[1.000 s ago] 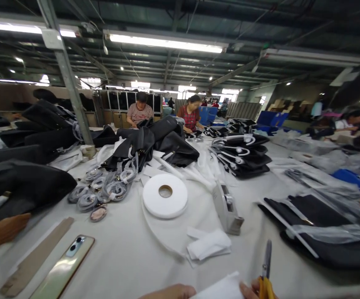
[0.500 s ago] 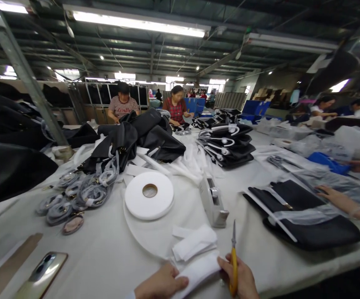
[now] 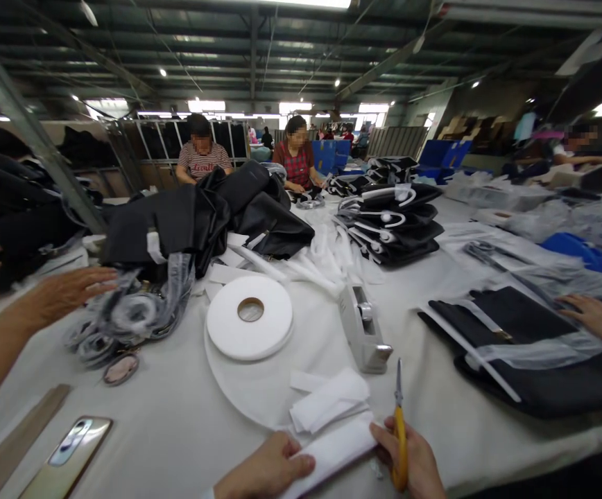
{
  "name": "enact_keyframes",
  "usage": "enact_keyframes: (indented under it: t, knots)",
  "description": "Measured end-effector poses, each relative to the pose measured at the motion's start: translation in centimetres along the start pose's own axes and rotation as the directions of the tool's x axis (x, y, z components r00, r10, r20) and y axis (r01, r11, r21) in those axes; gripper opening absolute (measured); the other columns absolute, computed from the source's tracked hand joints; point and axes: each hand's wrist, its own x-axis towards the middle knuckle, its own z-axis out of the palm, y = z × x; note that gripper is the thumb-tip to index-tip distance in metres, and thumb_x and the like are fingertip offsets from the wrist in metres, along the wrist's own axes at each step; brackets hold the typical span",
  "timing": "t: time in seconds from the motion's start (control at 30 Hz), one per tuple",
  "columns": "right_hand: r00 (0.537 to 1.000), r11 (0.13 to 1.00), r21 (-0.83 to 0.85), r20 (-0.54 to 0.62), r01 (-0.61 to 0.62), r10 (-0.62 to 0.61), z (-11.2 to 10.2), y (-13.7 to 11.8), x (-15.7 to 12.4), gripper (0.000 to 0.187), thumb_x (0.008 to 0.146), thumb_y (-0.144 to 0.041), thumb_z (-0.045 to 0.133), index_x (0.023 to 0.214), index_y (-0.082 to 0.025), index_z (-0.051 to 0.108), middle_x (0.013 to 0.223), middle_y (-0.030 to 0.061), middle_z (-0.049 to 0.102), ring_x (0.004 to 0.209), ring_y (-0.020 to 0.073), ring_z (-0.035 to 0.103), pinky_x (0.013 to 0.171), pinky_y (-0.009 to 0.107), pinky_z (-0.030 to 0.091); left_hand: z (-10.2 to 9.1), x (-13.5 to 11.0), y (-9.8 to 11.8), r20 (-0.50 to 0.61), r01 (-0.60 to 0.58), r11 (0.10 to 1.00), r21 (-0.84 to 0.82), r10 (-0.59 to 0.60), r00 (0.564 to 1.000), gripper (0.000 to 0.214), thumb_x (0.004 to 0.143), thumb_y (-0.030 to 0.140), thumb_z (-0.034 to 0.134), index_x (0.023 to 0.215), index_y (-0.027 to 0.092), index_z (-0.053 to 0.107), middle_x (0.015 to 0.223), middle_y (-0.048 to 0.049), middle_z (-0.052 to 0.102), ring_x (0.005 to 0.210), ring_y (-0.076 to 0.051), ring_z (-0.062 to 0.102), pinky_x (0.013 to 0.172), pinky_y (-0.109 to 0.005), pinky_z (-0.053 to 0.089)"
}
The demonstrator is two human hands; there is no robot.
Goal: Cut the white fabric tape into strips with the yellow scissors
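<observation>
My left hand [image 3: 265, 471] pinches the near end of a white fabric strip [image 3: 335, 452] at the table's front edge. My right hand [image 3: 410, 463] grips yellow-handled scissors [image 3: 399, 423] with the blades pointing up and away, and its fingers touch the strip's right end. Just beyond lies a small pile of cut white strips [image 3: 328, 400]. A large roll of white tape [image 3: 250, 317] lies flat behind them, its tail curling toward me. A grey tape dispenser [image 3: 363, 328] stands to the roll's right.
A co-worker's arm and hand [image 3: 66, 292] reach in from the left over bagged straps [image 3: 132, 315]. Another person's hand [image 3: 589, 315] rests on a black bag [image 3: 530, 346] at right. A phone [image 3: 66, 454] and ruler [image 3: 12, 447] lie near left. Black bags are piled beyond, where two people sit.
The view has tipped down, bringing my hands with the strip and scissors into sight. The co-worker's hand at left has reached forward over the bagged straps.
</observation>
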Motion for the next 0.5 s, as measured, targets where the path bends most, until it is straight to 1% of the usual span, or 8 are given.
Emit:
enact_keyframes:
  t: [0.13,0.2,0.3,0.37,0.43,0.5]
  knots:
    - [1.000,0.997,-0.071,-0.008,0.012,-0.012,-0.34,-0.13,0.01,0.051,0.045,-0.048,0.081,0.078,-0.021,0.052,0.047,-0.0078,0.053,0.045,0.0137,0.051,0.046,0.026,0.040,0.33,0.08,-0.62,0.008,-0.027,1.000,-0.015,0.028,1.000,0.040,0.073,0.057,0.066,0.085,0.021,0.054,0.061,0.0048,0.056,0.063,-0.018,0.055,0.067,-0.033,0.045]
    - [1.000,0.994,-0.112,0.001,0.015,-0.015,-0.50,-0.30,0.08,0.048,0.044,-0.046,0.081,0.075,-0.021,0.053,0.047,-0.0070,0.053,0.045,0.0139,0.050,0.046,0.027,0.039,0.59,0.25,-0.82,-0.040,-0.008,1.000,0.012,0.009,0.999,0.037,0.073,0.055,0.065,0.083,0.021,0.054,0.059,0.0047,0.056,0.064,-0.019,0.055,0.068,-0.033,0.045]
    - [1.000,0.987,-0.160,0.015,0.012,-0.010,-0.54,-0.53,0.10,0.044,0.045,-0.043,0.078,0.074,-0.021,0.053,0.047,-0.0081,0.052,0.046,0.0126,0.048,0.047,0.026,0.039,0.91,0.51,-0.75,-0.130,0.047,0.996,0.074,-0.037,0.991,0.032,0.074,0.051,0.064,0.079,0.020,0.055,0.058,0.0040,0.055,0.066,-0.020,0.055,0.070,-0.035,0.044]
    - [1.000,0.983,-0.182,0.020,0.007,-0.004,-0.45,-0.63,0.02,0.044,0.046,-0.043,0.077,0.076,-0.021,0.053,0.048,-0.0086,0.051,0.047,0.0124,0.048,0.048,0.026,0.039,0.93,0.59,-0.59,-0.151,0.052,0.992,0.119,-0.034,0.988,0.030,0.075,0.049,0.063,0.075,0.020,0.056,0.058,0.0033,0.055,0.068,-0.021,0.055,0.071,-0.035,0.044]
    - [1.000,0.980,-0.199,0.022,0.008,-0.004,-0.35,-0.75,-0.13,0.044,0.047,-0.045,0.076,0.077,-0.021,0.052,0.049,-0.0085,0.051,0.048,0.0127,0.048,0.050,0.027,0.041,0.80,0.54,-0.53,-0.146,0.019,0.990,0.140,0.002,0.989,0.029,0.076,0.047,0.061,0.074,0.019,0.056,0.060,0.0027,0.055,0.071,-0.021,0.055,0.071,-0.034,0.042]
    - [0.999,0.978,-0.209,0.030,0.020,-0.014,-0.30,-0.95,-0.33,0.045,0.048,-0.046,0.075,0.077,-0.022,0.051,0.049,-0.0087,0.051,0.049,0.0128,0.048,0.050,0.027,0.041,0.60,0.31,-0.58,-0.103,-0.047,0.988,0.146,0.063,0.993,0.028,0.077,0.047,0.060,0.077,0.019,0.057,0.065,0.0021,0.057,0.074,-0.021,0.054,0.071,-0.033,0.040]
